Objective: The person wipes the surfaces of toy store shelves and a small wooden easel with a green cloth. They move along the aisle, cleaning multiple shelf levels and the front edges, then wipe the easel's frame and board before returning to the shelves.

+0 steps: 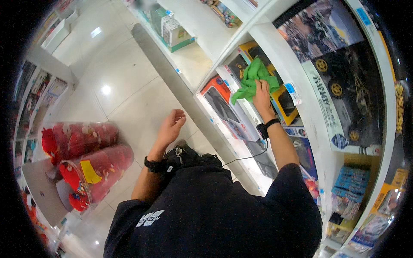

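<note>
My right hand point(263, 96) grips a green cloth point(255, 77) that lies bunched over boxed toys on a lower shelf of a white shelving unit. Beneath and beside the cloth are a yellow-framed toy box point(285, 103), a white box and an orange-and-white toy box point(219, 100). My left hand point(172, 127) hangs over the tiled floor near the shelf's base, its fingers loosely curled with nothing visible in them. Both wrists wear black bands. From the right wristband a thin black cable runs towards my waist.
Red plush toys in clear wrapping point(93, 171) stand at the left, by more shelves. A green-and-white box point(176, 30) sits on a shelf at the top. Large boxed toy vehicles point(351, 96) fill the upper shelf at the right. Small blue boxes point(351, 180) are stacked below them.
</note>
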`<action>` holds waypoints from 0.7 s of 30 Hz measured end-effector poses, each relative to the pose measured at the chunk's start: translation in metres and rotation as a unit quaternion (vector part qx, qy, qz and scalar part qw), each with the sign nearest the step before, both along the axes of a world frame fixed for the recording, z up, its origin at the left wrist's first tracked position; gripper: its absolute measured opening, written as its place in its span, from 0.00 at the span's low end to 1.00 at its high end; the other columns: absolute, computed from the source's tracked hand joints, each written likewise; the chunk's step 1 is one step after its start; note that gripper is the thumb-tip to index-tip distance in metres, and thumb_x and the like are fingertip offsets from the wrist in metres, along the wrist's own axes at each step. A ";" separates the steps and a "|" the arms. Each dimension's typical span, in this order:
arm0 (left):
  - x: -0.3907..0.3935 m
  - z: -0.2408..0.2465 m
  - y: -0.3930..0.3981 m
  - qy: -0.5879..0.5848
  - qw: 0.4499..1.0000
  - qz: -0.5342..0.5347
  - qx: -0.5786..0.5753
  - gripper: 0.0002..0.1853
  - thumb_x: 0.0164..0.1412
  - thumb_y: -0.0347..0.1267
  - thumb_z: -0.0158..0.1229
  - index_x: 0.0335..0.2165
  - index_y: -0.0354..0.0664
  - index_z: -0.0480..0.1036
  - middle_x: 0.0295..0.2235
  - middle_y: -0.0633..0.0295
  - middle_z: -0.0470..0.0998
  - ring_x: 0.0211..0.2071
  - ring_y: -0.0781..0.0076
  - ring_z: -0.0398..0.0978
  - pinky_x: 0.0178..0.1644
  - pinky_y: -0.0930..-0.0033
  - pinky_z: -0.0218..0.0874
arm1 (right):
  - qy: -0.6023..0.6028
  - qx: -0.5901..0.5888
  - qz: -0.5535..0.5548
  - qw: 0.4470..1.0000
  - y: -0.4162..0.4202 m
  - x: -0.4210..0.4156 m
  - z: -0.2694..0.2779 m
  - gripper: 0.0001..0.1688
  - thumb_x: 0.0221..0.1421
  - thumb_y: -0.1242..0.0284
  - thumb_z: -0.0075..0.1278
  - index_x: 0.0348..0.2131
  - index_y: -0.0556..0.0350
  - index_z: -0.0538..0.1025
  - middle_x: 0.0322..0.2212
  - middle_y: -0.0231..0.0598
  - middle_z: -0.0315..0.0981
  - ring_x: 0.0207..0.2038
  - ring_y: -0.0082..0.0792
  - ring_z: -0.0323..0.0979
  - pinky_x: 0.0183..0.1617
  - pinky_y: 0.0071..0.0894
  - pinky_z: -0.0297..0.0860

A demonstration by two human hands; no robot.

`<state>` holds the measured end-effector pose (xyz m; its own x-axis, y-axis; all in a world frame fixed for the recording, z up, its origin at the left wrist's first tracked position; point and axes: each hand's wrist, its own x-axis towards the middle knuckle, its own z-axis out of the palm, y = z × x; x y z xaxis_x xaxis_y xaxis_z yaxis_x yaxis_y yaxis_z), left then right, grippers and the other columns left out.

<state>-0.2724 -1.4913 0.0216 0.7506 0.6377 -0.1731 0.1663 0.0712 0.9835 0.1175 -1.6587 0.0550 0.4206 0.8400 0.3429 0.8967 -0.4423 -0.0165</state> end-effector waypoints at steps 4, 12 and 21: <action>-0.043 0.001 0.005 0.020 0.995 0.092 0.017 0.15 0.63 0.32 0.53 0.45 0.33 0.68 0.40 0.55 0.77 0.39 0.67 0.75 0.45 0.66 0.67 | -0.130 -0.081 0.055 0.987 0.058 0.014 -0.004 0.24 0.49 0.78 0.51 0.48 0.54 0.71 0.46 0.44 0.67 0.54 0.45 0.62 0.58 0.46 0.58; -0.113 -0.018 -0.022 0.102 0.973 0.207 -0.023 0.15 0.63 0.31 0.54 0.44 0.30 0.69 0.40 0.51 0.78 0.42 0.64 0.77 0.47 0.66 0.66 | -0.165 -0.296 0.157 0.927 0.112 0.038 -0.048 0.10 0.50 0.74 0.51 0.35 0.54 0.77 0.38 0.41 0.75 0.49 0.38 0.69 0.58 0.40 0.57; -0.113 -0.027 -0.028 0.111 0.969 0.218 -0.036 0.16 0.62 0.32 0.54 0.44 0.31 0.69 0.40 0.52 0.78 0.42 0.65 0.76 0.48 0.66 0.66 | -0.047 -0.462 0.057 0.884 0.000 0.023 -0.080 0.08 0.46 0.71 0.53 0.28 0.54 0.80 0.30 0.49 0.80 0.36 0.45 0.77 0.57 0.49 0.57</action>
